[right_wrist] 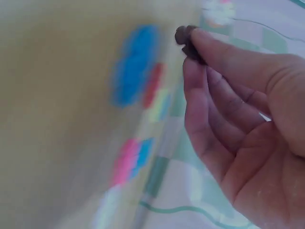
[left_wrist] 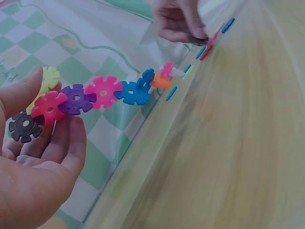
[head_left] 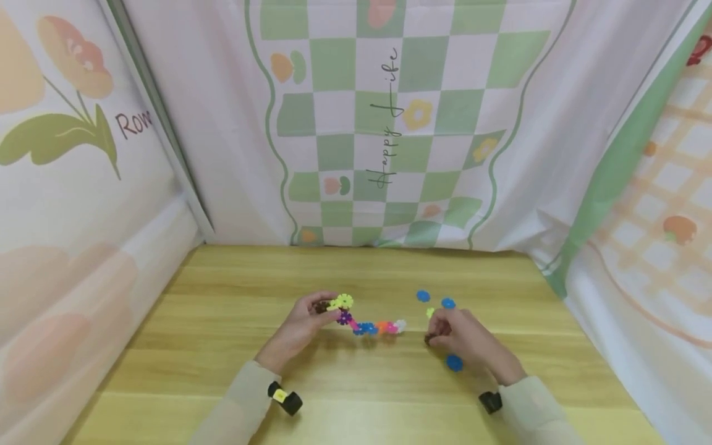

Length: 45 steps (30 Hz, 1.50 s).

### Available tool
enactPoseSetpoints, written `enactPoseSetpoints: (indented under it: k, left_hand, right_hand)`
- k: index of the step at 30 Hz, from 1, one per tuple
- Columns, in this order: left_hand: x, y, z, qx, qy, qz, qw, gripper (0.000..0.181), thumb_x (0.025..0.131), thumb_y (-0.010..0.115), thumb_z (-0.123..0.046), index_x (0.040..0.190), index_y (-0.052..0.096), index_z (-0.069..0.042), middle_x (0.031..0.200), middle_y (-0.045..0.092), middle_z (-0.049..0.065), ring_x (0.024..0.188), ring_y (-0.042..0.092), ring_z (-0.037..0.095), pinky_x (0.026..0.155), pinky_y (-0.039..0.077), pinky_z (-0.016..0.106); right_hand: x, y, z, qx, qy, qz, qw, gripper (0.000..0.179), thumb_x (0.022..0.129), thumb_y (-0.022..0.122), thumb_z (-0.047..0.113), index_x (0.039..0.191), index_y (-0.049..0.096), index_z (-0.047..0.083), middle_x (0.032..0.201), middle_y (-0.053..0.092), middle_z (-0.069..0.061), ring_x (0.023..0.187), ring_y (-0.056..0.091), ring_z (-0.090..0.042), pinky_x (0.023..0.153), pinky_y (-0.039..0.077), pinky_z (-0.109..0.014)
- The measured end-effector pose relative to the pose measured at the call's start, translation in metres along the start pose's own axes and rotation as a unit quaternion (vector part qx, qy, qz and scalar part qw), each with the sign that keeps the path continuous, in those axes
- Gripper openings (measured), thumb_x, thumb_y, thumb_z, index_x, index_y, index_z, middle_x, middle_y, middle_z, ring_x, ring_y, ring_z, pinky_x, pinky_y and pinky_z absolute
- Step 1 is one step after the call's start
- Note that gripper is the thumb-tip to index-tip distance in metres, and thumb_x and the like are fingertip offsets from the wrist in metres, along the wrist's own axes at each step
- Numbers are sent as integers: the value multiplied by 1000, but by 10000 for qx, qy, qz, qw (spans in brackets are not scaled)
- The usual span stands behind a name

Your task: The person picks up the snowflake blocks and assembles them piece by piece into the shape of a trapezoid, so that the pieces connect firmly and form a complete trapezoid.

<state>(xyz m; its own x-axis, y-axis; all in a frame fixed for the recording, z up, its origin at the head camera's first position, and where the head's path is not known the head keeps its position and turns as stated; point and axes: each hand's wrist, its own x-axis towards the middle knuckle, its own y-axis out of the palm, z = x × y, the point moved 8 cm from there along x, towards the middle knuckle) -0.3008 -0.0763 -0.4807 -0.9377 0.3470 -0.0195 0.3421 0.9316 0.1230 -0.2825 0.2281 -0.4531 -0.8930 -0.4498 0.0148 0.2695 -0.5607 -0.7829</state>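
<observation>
A chain of interlocking plastic snowflake discs (left_wrist: 104, 92) stretches out from my left hand (head_left: 297, 327), which holds one end between thumb and fingers. Dark brown, yellow and pink discs sit at that end. Purple, pink, blue, orange and pink discs follow, ending in a white disc (head_left: 400, 325). Over to the right, my right hand (head_left: 467, 337) pinches a dark brown snowflake disc (right_wrist: 189, 45) between thumb and index finger. The right wrist view shows this disc nearly edge-on, partly covered by the fingertips. Space separates it from the white end of the chain.
Loose blue discs (head_left: 423, 296) and a yellow-green disc (head_left: 431, 313) lie around my right hand on the wooden table (head_left: 250, 272). Red and pink discs (right_wrist: 126, 162) also lie there. A printed curtain (head_left: 378, 123) hangs behind the table's far edge, with more fabric at both sides.
</observation>
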Motion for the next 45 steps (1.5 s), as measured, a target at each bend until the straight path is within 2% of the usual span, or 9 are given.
enactPoseSetpoints:
  k: [3, 7, 10, 13, 18, 23, 30, 37, 45]
  left_hand:
    - [1, 2, -1, 10, 84, 44, 10000, 46, 95, 74, -5, 138, 58, 4, 115, 62, 0, 104, 58, 15, 92, 56, 24]
    - [3, 5, -1, 109, 198, 99, 9997, 45, 95, 75, -5, 136, 60, 4, 113, 63, -1, 103, 58, 15, 89, 56, 23]
    - [3, 8, 1, 259, 185, 130, 9994, 45, 94, 76, -7, 136, 61, 4, 112, 64, -1, 102, 58, 15, 88, 55, 24]
    - [2, 12, 4, 435, 132, 159, 9988, 46, 95, 77, -12, 136, 62, 3, 113, 65, -1, 103, 59, 16, 91, 55, 26]
    - [1, 15, 6, 533, 82, 164, 9984, 45, 95, 77, -13, 136, 64, 3, 113, 66, 1, 103, 60, 16, 90, 55, 26]
    - [1, 15, 4, 529, 81, 167, 9984, 44, 95, 76, -10, 135, 64, 3, 112, 67, -1, 102, 60, 15, 87, 55, 24]
    - [-1, 10, 2, 625, 160, 188, 9977, 44, 95, 76, -9, 135, 63, 7, 110, 67, -2, 100, 60, 14, 86, 55, 24]
    - [0, 5, 2, 656, 233, 97, 9975, 44, 94, 77, -6, 134, 64, 6, 109, 69, -1, 99, 63, 13, 85, 58, 22]
    - [2, 5, 6, 582, 306, 309, 9974, 44, 94, 78, -6, 134, 64, 3, 114, 72, 2, 100, 68, 13, 89, 61, 26]
  right_hand:
    - [13, -11, 22, 152, -108, -539, 9984, 10, 95, 79, 12, 95, 71, 17, 90, 73, 6, 83, 67, -5, 72, 59, -22]
    - [28, -17, 59, 553, -607, -1193, 9895, 9, 94, 81, 18, 98, 73, 21, 93, 76, 6, 87, 71, -7, 75, 62, -25]
    - [35, -13, 82, 864, -1116, -1432, 9796, 9, 93, 82, 16, 98, 75, 20, 94, 78, 4, 86, 74, -9, 77, 64, -28]
    - [39, -6, 94, 1098, -1527, -1563, 9696, 11, 92, 81, 9, 98, 76, 17, 94, 79, 1, 86, 76, -9, 77, 65, -28]
    - [38, 4, 100, 1234, -1993, -1745, 9563, 17, 89, 80, -2, 98, 78, 12, 97, 81, -3, 89, 78, -9, 80, 65, -27]
    - [37, 8, 104, 1158, -2447, -1899, 9437, 17, 86, 81, -6, 96, 78, 8, 99, 81, -6, 91, 79, -19, 83, 65, -27]
    - [35, 11, 117, 467, -3341, -2119, 9172, 24, 80, 83, -13, 92, 77, 7, 100, 82, -11, 88, 80, -25, 84, 63, -21]
    - [35, 13, 124, -21, -3422, -2152, 9146, 24, 77, 86, -11, 91, 77, 7, 101, 82, -10, 91, 81, -23, 86, 61, -19]
    - [38, 18, 123, -289, -3423, -2229, 9123, 27, 74, 88, -11, 88, 75, 8, 102, 82, -9, 89, 80, -24, 84, 65, -28]
